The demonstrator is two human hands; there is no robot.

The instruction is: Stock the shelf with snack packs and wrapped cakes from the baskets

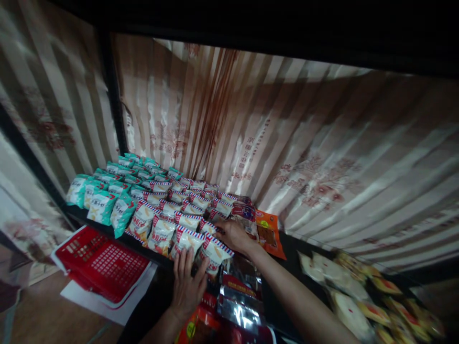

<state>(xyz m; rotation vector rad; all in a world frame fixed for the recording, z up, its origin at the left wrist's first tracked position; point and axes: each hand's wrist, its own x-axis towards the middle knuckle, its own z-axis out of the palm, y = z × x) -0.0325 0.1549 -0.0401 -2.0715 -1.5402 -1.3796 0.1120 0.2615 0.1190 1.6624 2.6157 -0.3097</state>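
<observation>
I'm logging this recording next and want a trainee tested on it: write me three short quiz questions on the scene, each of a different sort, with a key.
1. Which colours mark the neighbouring packs on the picture-left of the striped-top packets?
A) orange and black
B) teal and white
C) purple and yellow

2. True or false: the right hand reaches deeper among the packets than the left hand.

3. Fill in: in the picture, the red basket lies to the ____ of both hands.

Key: 1. B; 2. true; 3. left

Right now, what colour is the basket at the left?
The basket is mostly red, seen in head view.
</observation>
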